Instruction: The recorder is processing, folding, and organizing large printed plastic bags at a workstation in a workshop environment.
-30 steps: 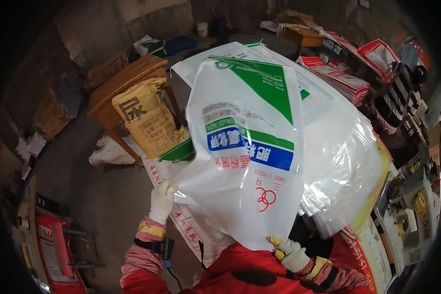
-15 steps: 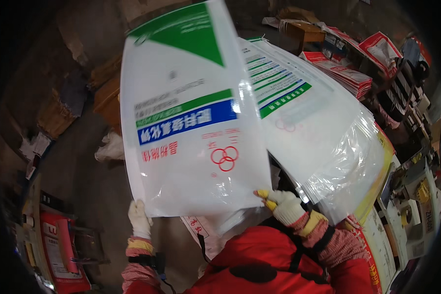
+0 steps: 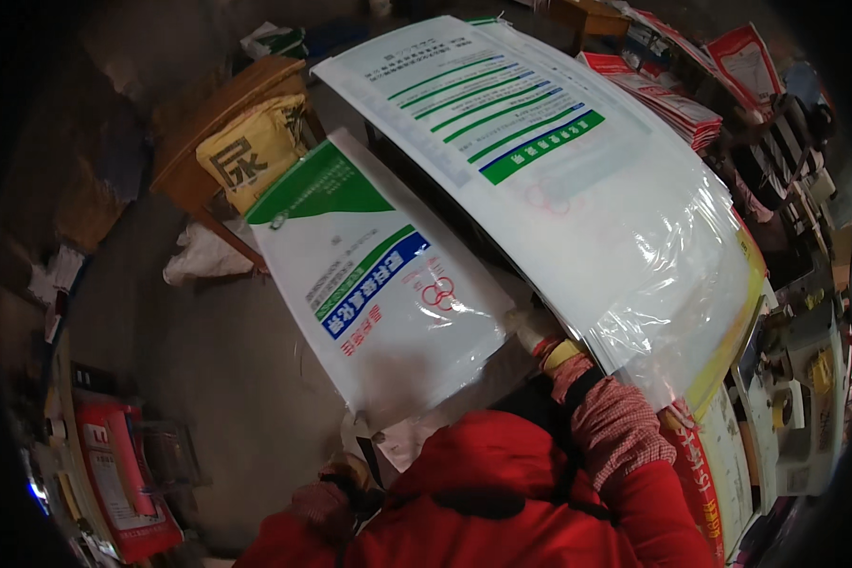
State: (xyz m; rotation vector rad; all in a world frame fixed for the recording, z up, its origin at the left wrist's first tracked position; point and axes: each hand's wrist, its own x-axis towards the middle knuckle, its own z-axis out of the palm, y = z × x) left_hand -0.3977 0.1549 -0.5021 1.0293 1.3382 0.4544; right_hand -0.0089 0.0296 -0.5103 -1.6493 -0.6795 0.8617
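A white plastic sack [image 3: 369, 275] with green, blue and red print hangs tilted in front of my body, to the left of the stack. My right hand [image 3: 536, 333], in a pale glove with yellow fingertips, grips its near right corner beside the stack's edge. At the sack's near left corner is my left hand [image 3: 352, 454], shadowed and partly blurred, with its fingers closed at that corner. Beside it, a broad stack of similar white sacks [image 3: 625, 246] lies on a table, its top sack glossy and printed with green stripes.
A wooden table [image 3: 241, 99] with a yellow sack [image 3: 256, 142] on it stands at the far left, and a white crumpled bag [image 3: 208, 254] lies below. Red-and-white packages [image 3: 653, 104] are piled beyond the stack. Equipment [image 3: 805, 407] stands at the right edge.
The sack has come down from its raised position over the stack's left side and now tilts lower. Both hands moved with it, the left one inward toward my body.
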